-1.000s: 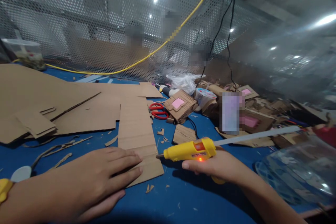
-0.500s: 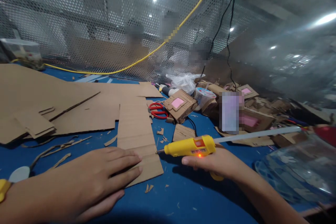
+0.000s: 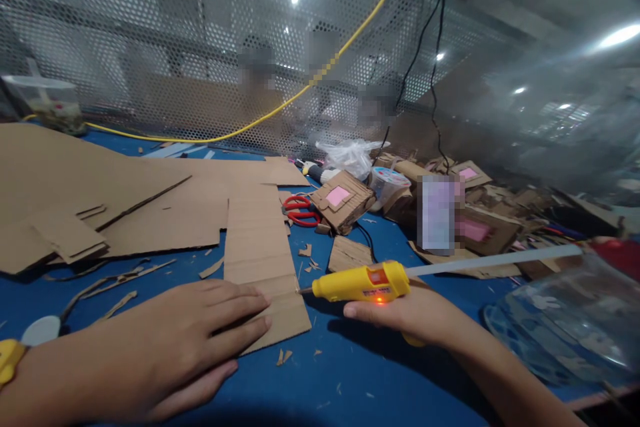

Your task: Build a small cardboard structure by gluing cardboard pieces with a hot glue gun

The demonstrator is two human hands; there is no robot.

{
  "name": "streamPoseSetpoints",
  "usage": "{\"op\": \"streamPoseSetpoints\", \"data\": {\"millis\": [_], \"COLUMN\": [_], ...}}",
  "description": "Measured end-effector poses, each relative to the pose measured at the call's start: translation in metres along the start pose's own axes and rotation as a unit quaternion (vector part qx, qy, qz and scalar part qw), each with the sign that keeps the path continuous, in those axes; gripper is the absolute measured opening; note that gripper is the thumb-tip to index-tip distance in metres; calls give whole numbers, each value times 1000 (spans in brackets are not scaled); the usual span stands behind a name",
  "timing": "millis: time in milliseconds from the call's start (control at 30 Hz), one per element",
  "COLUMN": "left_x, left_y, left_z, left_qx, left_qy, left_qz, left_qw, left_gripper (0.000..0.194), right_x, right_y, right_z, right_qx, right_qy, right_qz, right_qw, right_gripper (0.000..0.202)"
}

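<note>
My left hand point(image 3: 195, 337) lies flat on a creased cardboard strip point(image 3: 257, 233), its fingers stretched across the near end. In my right hand point(image 3: 400, 313) is a yellow hot glue gun point(image 3: 363, 282), gripped by its handle, with a small orange light lit on its side. A long whitish glue stick point(image 3: 495, 260) juts from the gun's back end. The gun's metal tip meets the right edge of the strip near a crossing fold; whether glue is coming out is too small to tell.
Red-handled scissors point(image 3: 301, 211) and a cardboard box with a pink square point(image 3: 345, 200) lie beyond the strip. Large cardboard sheets point(image 3: 165, 213) cover the left side. A clear plastic bag point(image 3: 565, 320) sits at right. A yellow cable point(image 3: 280, 107) hangs before the mesh panel.
Very little differs. The glue gun and my right hand have dipped slightly, with the tip still at the strip's edge. My left hand stays in place.
</note>
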State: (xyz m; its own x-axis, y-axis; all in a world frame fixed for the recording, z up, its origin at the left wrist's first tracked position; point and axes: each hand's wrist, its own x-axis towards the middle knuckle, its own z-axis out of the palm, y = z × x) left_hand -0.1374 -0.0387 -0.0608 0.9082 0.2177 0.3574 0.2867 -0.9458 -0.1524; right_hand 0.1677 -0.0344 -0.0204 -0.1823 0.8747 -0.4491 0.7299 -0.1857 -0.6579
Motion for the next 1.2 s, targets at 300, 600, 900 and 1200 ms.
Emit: {"op": "streamPoseSetpoints", "data": {"millis": [300,600,900,1200], "left_x": [-3,2,5,2], "left_y": [1,1,1,0], "left_z": [3,-2,-3,1], "left_qx": [-17,-5,14,8], "left_qy": [15,16,40,27], "left_qz": [-21,-14,-1,-3], "left_qw": [1000,1000,999,1000], "left_gripper": [45,38,35,37], "right_x": [2,3,8,8], "right_y": [9,13,21,21], "right_z": [-1,-1,-4,-5], "right_qx": [6,-11,-16,1], "right_qy": [-18,-32,-65,-65], "right_qz": [-67,-79,-106,-109], "right_qw": [998,996,992,992], "right_gripper": [48,57,60,49]}}
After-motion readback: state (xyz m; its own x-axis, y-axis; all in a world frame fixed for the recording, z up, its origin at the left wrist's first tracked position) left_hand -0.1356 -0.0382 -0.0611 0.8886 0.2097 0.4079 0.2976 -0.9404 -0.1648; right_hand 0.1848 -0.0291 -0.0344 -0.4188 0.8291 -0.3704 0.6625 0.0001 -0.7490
